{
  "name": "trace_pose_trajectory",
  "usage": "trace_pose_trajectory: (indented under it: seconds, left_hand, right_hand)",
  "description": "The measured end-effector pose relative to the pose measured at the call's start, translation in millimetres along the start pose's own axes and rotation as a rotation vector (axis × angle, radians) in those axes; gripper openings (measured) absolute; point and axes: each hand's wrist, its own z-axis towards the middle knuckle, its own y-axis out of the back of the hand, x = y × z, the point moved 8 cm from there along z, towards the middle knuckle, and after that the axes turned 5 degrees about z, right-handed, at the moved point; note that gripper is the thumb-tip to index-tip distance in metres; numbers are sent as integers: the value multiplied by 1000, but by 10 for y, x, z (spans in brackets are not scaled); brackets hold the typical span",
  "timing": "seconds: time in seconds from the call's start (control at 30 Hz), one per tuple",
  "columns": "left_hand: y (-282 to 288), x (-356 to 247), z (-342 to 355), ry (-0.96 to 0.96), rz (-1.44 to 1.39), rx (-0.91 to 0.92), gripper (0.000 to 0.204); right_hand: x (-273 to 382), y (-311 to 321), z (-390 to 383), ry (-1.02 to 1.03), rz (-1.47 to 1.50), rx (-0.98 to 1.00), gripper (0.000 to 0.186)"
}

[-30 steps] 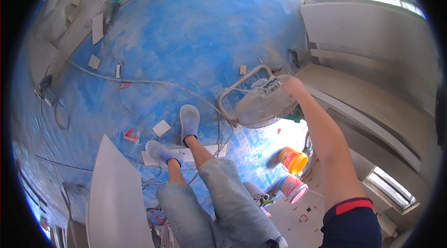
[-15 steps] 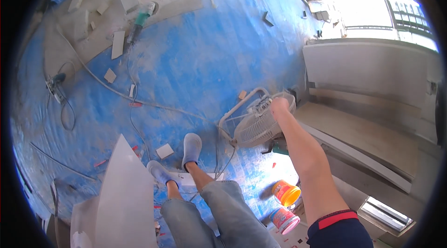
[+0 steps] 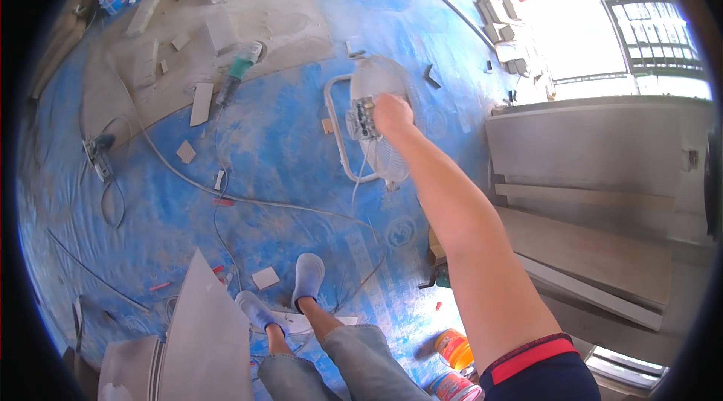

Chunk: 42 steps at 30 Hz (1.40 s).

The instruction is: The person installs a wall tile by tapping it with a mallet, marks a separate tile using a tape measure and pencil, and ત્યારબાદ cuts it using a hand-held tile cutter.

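Clearly the weak point is the fan's own power cord [image 3: 360, 175], which hangs from the floor fan [image 3: 380, 126] and trails toward the near floor, where it joins other loose cables [image 3: 226, 194] lying across the blue floor sheet [image 3: 286, 145]. If the fan were shifted, that cord could snag on the scattered tile offcuts [image 3: 186, 151] or loop round the person's feet in grey slip-on shoes [image 3: 307, 277], which stand close to the lines. The fan is light and its tubular stand [image 3: 335, 134] sits to the left of the cage, so a one-handed hold on the back could let it swing or tip.

The right hand [image 3: 392, 113] reaches far out at arm's length and is closed on the fan's motor housing at the back of the grille, fingers curled over it. The fan thus lies directly under and around the grip, with the cage spreading far and near of the hand. The left hand is out of sight. An angle grinder [image 3: 237, 73] lies well off to the far left, an orange tin [image 3: 454, 347] near right.
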Motion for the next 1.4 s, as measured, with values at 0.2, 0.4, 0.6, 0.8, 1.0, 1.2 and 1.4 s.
trace_pose_trajectory:
  seconds: [0.2, 0.4, 0.6, 0.8, 1.0, 1.2, 1.4]
  left_hand:
    - [-35, 166, 1, 97, -37, 51, 70]
    - [119, 310, -61, 138, -187, 9, 72]
    - [684, 191, -97, 173, 15, -86, 77]
    - [1471, -197, 44, 126, -21, -94, 73]
    - [2261, -771, 184, 85, -65, -142, 58]
    - [3231, -1712, 758, -138, -119, -4, 52]
    - [4257, -2777, 1073, -314, -369, 28, 56]
  right_hand:
    - [695, -59, -216, 98, 17, -28, 18]
    - [702, -58, -543, 137, 6, 32, 15]
    - [770, -187, -802, 119, 42, 99, 16]
    - [559, -289, -799, -3, 100, 91, 15]
    - [1523, 115, -1799, 100, 520, -286, 17]
    - [3552, -1457, -3971, -232, 1095, 1279, 33]
    - [5759, -654, -4472, -1518, 1743, 1568, 55]
